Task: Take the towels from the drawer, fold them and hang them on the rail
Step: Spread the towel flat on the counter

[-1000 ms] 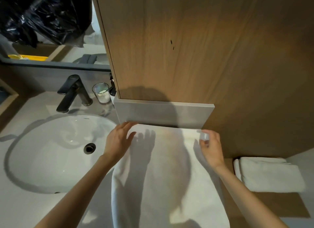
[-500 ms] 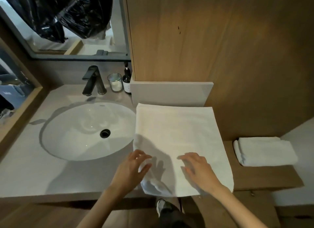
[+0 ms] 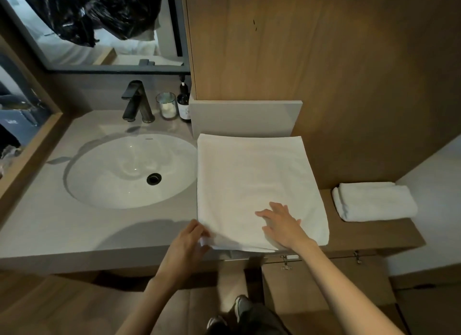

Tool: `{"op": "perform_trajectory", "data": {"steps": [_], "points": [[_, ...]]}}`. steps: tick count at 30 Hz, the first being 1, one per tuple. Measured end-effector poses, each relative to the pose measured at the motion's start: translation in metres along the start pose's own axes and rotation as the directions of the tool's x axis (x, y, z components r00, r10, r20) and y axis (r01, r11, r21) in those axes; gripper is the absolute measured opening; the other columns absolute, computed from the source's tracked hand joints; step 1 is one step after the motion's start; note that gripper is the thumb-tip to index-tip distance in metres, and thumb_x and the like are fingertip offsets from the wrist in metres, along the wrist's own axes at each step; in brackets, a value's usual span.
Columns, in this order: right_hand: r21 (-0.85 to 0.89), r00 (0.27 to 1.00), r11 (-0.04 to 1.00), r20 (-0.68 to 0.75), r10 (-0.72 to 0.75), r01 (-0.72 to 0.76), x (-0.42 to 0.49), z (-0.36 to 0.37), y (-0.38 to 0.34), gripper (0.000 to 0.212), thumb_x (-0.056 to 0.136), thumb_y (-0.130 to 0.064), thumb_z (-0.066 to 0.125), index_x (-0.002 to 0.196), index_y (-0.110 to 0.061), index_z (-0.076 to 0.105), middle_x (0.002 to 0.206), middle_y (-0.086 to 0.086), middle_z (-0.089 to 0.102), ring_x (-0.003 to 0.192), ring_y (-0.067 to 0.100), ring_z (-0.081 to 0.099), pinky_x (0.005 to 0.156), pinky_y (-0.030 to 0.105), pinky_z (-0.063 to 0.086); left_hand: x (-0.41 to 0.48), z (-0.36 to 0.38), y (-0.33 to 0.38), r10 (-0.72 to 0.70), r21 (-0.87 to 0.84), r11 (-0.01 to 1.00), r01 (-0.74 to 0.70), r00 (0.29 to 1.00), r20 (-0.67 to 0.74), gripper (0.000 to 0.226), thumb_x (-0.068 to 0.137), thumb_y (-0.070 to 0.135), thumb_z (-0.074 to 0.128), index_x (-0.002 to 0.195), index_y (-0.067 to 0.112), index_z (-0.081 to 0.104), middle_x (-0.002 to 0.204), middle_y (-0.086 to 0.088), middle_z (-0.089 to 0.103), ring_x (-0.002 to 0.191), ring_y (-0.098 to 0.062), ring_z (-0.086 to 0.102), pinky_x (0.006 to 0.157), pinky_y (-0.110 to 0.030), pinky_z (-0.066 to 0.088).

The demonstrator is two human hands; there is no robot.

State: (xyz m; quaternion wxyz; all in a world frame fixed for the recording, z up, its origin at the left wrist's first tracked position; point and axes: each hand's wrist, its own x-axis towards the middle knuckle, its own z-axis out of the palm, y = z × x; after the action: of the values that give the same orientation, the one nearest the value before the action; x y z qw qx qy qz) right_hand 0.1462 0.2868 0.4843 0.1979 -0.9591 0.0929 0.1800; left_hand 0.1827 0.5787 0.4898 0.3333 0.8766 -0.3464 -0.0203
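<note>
The white towel (image 3: 252, 180) lies spread flat on the grey countertop (image 3: 50, 225), just right of the sink basin (image 3: 112, 175). The left hand (image 3: 185, 245) pinches its near-left corner, while the right hand (image 3: 282, 225) rests flat on the cloth (fingers spread, grasping nothing). A folded towel (image 3: 374, 202) sits apart on the wooden ledge (image 3: 369, 235).

A towel (image 3: 254, 185) lies flat on the counter (image 3: 62, 235), right of the sink (image 3: 112, 185). Behind the sink stand a tap (image 3: 137, 102), jar (image 3: 166, 105) and bottle (image 3: 184, 105) (left to right). A folded towel (image 3: 374, 201) lies far right.
</note>
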Motion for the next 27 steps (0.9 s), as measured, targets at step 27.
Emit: {"op": "perform_trajectory", "data": {"steps": [27], "points": [[-0.071, 0.99, 0.997, 0.138, -0.026, 0.036, -0.004, -0.011, -0.002, 0.053, 0.102, -0.028, 0.036, 0.15, -0.045, 0.018, 0.162, 0.001, -0.006, 0.147, 0.04, -0.01, 0.114, 0.067, 0.012, -0.02, 0.005, 0.046, -0.079, 0.437, 0.869, 0.232, 0.937, -0.34, 0.013, 0.086, 0.018, 0.064, 0.074, 0.012, 0.066, 0.066, -0.004, 0.064, 0.047, -0.018, 0.059, 0.043, -0.025, 0.052]]}}
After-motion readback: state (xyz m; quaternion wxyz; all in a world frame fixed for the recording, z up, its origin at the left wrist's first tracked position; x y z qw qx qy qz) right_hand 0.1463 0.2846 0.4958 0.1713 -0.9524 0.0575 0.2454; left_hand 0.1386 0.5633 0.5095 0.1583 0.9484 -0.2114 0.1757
